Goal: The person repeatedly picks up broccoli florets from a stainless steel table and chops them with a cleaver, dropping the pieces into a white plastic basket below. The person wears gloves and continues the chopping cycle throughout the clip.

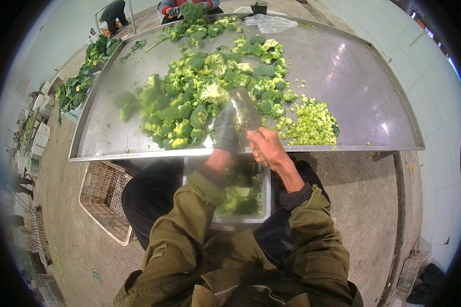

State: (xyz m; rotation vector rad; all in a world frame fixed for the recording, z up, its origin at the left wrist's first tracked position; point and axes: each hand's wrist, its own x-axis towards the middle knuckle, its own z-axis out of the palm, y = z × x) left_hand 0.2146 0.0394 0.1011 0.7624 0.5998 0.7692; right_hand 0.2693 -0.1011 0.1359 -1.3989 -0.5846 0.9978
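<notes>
A broad-bladed knife, like a cleaver, is in my bare right hand, its blade pointing away over the table's near edge. Just left of the blade is my left hand in a grey glove, blurred by motion. Whether its fingers hold anything is hidden. Beyond both hands spreads a heap of cut broccoli florets, some showing pale cut stems. To the right of the knife lies a pile of small chopped broccoli bits. Below my hands, between my knees, a white plastic crate holds broccoli pieces.
The metal table has a raised rim. A clear plastic bag and a dark cup are at its far side. Across the table, a person's gloved hand is beside a broccoli head. An openwork crate stands at left.
</notes>
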